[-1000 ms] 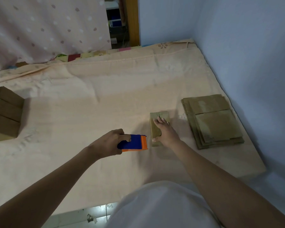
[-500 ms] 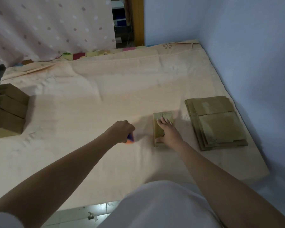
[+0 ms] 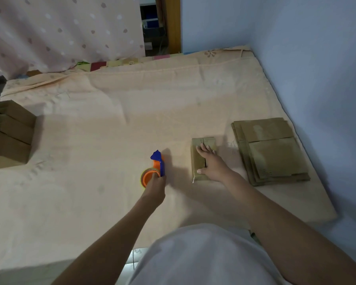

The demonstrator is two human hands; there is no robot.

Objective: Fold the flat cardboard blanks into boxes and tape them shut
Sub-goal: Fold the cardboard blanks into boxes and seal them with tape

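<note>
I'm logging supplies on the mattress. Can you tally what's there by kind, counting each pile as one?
Folded box under the right hand: 1
Tape dispenser held by the left hand: 1
Pile of flat cardboard blanks: 1
Pile of finished boxes at the left edge: 1
Total: 4

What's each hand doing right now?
Left hand: grips the tape dispenser.
Right hand: open, fingers flat, pressing on the folded box.

My tape dispenser (image 3: 155, 169) is blue and orange, the boxes (image 3: 8, 134) brown, the bedsheet (image 3: 111, 124) peach, the curtain (image 3: 60, 31) pink with dots.
</note>
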